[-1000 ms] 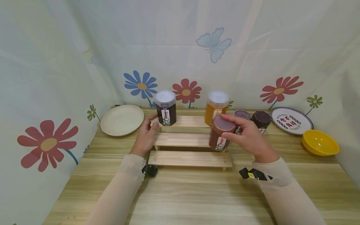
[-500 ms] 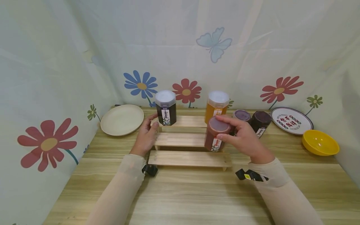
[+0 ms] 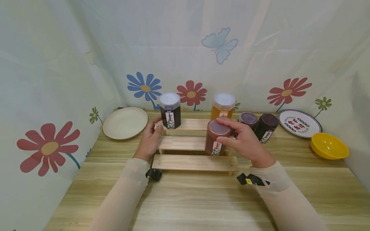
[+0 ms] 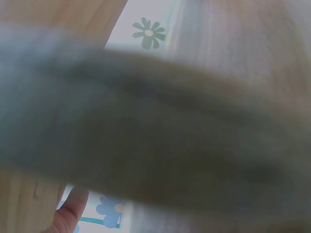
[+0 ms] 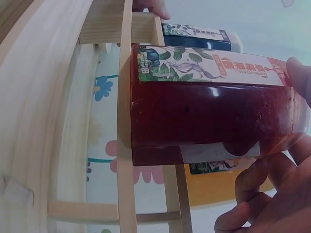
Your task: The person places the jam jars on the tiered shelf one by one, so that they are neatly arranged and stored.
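My right hand (image 3: pixel 242 139) grips a jar of dark red contents (image 3: pixel 211 141) near its lid, fingers and thumb on opposite sides. In the right wrist view, the jar's base is right at the edge of a step of the wooden rack (image 3: pixel 193 163), which has three tiers. The head view has the jar upright over the right part of the middle tier. At the rack's left end, my left hand (image 3: pixel 150 139) holds the top tier. Close beside it stands a dark jar with a white lid (image 3: pixel 170 117). An orange jar (image 3: pixel 221 107) stands on the top tier's right, partly hidden.
Right of the rack, two dark jars with purplish lids, one nearer (image 3: pixel 248 118) and one farther right (image 3: pixel 267 125), stand on the table. Beyond them are a white patterned plate (image 3: pixel 312 128) and a yellow bowl (image 3: pixel 329 147). A cream plate (image 3: pixel 125 123) lies at the back left.
My right hand has carried the red jar leftward along the rack, showing more of the dark jars behind it. The left hand stays at the rack's left end.
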{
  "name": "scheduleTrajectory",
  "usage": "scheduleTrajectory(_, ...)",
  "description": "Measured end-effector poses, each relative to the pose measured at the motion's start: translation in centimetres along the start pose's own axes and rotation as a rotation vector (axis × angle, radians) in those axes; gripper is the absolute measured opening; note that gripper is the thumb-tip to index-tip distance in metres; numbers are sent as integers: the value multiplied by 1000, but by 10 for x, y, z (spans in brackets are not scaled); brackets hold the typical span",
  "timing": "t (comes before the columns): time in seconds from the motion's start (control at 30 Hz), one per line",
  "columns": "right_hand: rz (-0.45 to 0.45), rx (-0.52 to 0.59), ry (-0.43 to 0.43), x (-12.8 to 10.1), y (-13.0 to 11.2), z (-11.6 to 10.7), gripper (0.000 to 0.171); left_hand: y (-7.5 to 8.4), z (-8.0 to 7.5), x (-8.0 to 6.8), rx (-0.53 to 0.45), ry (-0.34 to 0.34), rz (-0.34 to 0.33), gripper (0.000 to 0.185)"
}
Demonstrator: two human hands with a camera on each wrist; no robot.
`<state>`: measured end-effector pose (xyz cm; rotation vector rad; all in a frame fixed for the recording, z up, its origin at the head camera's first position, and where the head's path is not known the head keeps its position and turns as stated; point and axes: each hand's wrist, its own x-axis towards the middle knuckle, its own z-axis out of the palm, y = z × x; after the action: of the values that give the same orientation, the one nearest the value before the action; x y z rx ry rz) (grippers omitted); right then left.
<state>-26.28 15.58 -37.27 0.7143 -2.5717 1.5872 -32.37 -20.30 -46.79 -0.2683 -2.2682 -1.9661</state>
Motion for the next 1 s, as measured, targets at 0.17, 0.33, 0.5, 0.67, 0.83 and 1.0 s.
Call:
scheduleTrajectory(0.17,10,-12,-12,4,-3,6,61,0,-1,-1,2,-2,-2,43)
scheduleTrajectory(0.33,38,21,-32,7,-8,12,60,19,1,-8,-8,-12,-26,45)
scheduleTrajectory(0.5,25,62,-34,13,-11,18,60,34,2,-13,-10,-19,-40,45)
scheduleTrajectory(0.67,1,84,-38,18,-12,25,60,28,2,-10,-2,-18,-48,45)
scheduleTrajectory(0.83,1,98,-36,22,-13,29,59,6,0,-1,3,-10,-41,46)
scheduleTrajectory(1.0,17,93,-32,25,-16,33,59,1,-1,0,3,-8,-12,45)
